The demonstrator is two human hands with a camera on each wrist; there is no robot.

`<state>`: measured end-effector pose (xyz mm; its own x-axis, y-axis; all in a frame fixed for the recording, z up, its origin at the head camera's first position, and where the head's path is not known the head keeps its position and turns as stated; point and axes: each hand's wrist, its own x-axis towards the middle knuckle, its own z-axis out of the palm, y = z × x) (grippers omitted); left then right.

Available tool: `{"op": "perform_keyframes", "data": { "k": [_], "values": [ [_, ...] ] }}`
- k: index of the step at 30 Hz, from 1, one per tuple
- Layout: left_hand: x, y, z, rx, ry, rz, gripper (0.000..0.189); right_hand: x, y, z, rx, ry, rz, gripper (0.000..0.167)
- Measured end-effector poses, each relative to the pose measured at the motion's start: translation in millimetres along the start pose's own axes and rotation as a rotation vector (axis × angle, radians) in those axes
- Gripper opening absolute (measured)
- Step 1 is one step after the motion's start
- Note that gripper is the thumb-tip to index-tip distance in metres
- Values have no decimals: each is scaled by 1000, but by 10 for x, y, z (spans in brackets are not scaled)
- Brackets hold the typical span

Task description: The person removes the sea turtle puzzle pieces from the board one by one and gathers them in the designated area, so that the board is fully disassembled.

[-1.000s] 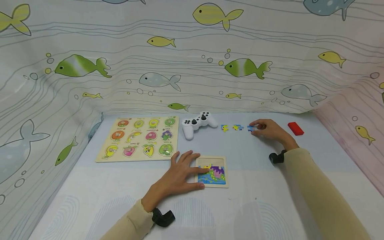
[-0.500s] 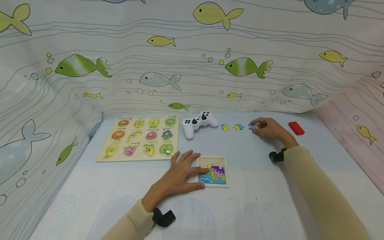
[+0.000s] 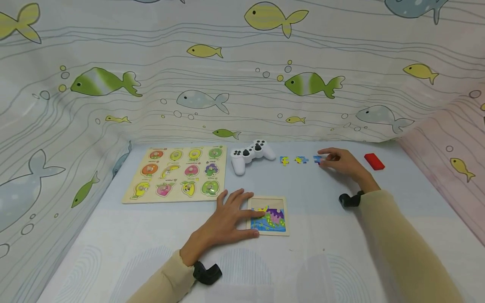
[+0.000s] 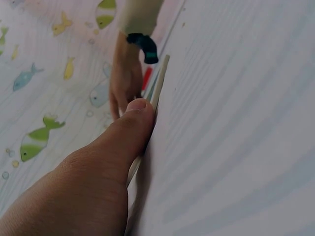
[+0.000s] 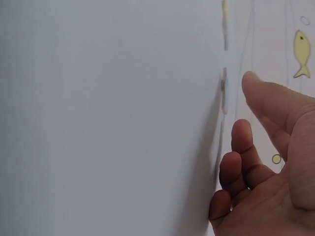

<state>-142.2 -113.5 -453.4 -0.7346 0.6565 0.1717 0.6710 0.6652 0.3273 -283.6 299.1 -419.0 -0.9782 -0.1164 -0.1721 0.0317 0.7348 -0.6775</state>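
In the head view my left hand (image 3: 223, 223) lies with spread fingers over the left side of a small wooden-framed jigsaw puzzle (image 3: 286, 216). Its index finger rests on the picture pieces; the thumb (image 4: 140, 110) touches the frame's edge in the left wrist view. The framed picture is partly filled, with bare wood along the top. At the back right, my right hand (image 3: 345, 163) is at a blue jigsaw piece (image 3: 317, 159), partly covered by the fingertips. In the right wrist view that piece (image 5: 225, 93) lies flat, and the thumb (image 5: 258, 88) stands a little apart from it.
Two loose jigsaw pieces, a yellow one (image 3: 284, 160) and a yellow-blue one (image 3: 302, 160), lie left of the right hand. A white game controller (image 3: 252, 155) and a fruit peg board (image 3: 178, 174) are farther left. A red block (image 3: 374, 161) lies right.
The right hand has shifted slightly to the right, and more of the blue piece shows beside its fingertips. My left hand stays on the framed puzzle.
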Motion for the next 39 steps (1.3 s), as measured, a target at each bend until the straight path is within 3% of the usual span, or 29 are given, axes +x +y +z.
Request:
{"op": "perform_keyframes", "data": {
  "k": [6, 14, 25, 33, 39],
  "values": [
    [7, -6, 13, 7, 24, 11, 52, -99, -42, 96, 40, 48, -42, 45],
    [17, -7, 19, 19, 28, 17, 53, -241, -258, 338, 25, 8, -145, 34],
    [23, 4, 18, 3, 39, 21, 54, -534, -633, 775, 16, -210, -452, 25],
    [22, -2, 25, 5, 61, 41, 54, -698, -865, 1026, -33, -307, -541, 20],
    [28, -4, 20, -11, 66, 38, 55, -736, -932, 1115, -109, -295, -562, 18]
  ]
}}
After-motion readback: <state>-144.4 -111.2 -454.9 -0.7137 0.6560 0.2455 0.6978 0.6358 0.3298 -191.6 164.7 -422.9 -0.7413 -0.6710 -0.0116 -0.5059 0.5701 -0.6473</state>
